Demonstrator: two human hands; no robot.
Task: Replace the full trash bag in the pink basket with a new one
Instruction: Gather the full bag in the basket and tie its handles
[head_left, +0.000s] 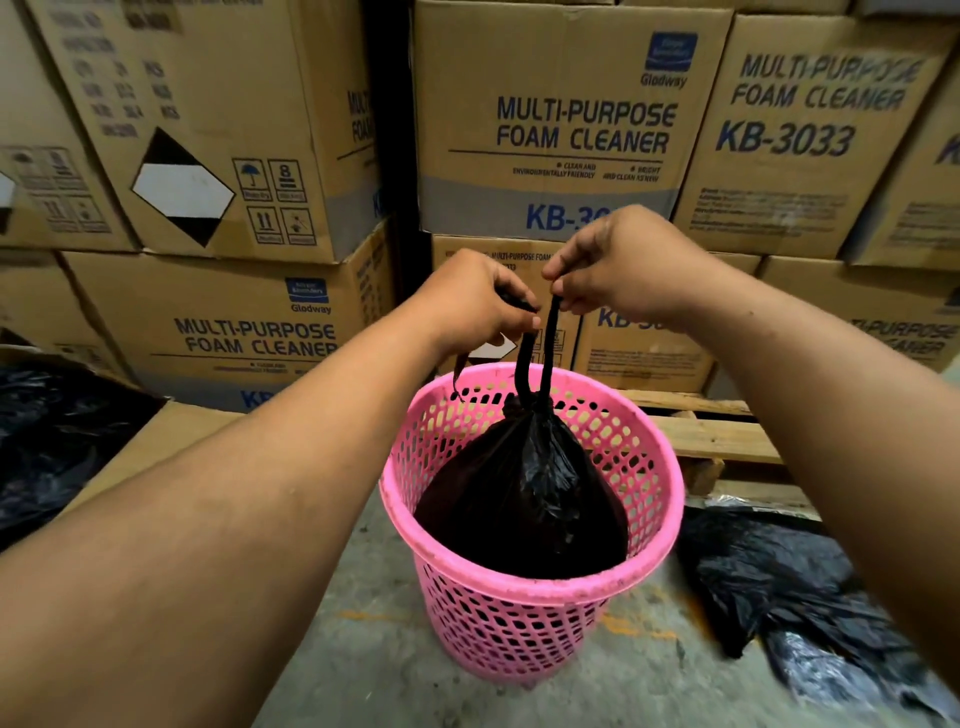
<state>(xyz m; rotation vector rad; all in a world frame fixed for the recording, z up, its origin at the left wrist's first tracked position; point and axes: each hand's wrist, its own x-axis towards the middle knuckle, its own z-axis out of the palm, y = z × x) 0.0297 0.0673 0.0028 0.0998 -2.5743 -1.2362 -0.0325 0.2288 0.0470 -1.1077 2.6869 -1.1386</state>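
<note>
Pinching bag ties (537, 353) at frame centre: left hand (475, 301) and right hand (613, 265), fingers pressed together | black trash bag (519, 499) sits inside pink basket (524, 582) on floor (363, 649), lower centre | cardboard boxes (561, 119) stacked behind

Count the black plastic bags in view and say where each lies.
3: trash bag inside the pink basket; one on the floor, right; one at left. Others may be hidden.

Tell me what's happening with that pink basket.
A person is closing up the full black trash bag, which sits inside the pink basket on the floor. The left hand and right hand each pinch a tie strip above the gathered neck. The bag hasn't been lifted out yet.
</note>
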